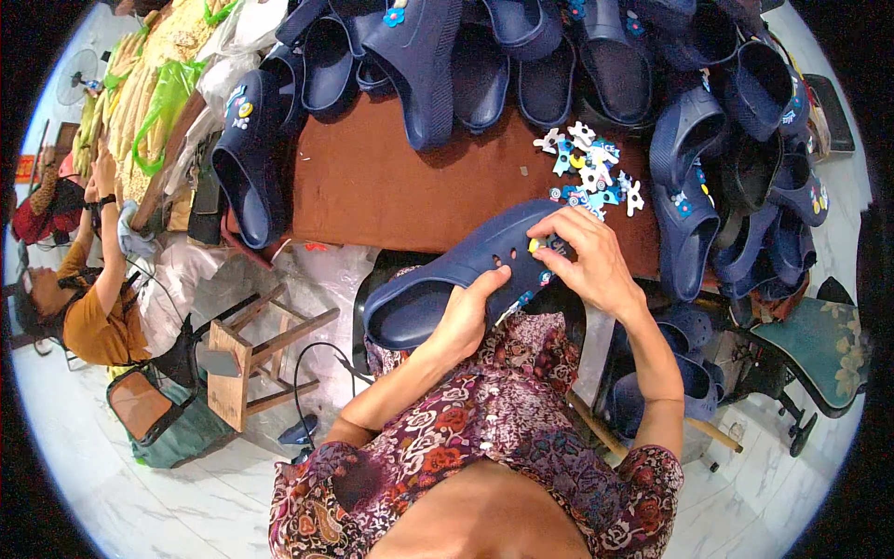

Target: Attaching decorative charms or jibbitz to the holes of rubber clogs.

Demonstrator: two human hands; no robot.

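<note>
A navy blue clog (438, 275) lies tilted across my lap at the table's near edge, its toe pointing up and to the right. My left hand (464, 321) grips its side, thumb on top near the open holes. Over the toe, my right hand (591, 259) pinches a small yellow shoe charm (535, 246) at the upper surface. A few charms, one of them blue and white (523, 300), sit on the clog's near side. Just beyond the toe lies a loose pile of white, blue and yellow charms (596, 166), partly hidden by my right hand.
Many navy clogs (480, 79) crowd the far and right sides of the brown table (391, 177). At left are a wooden stool (244, 368) and a co-worker in an orange top (102, 326). A chair (808, 349) and more clogs (643, 391) stand at right.
</note>
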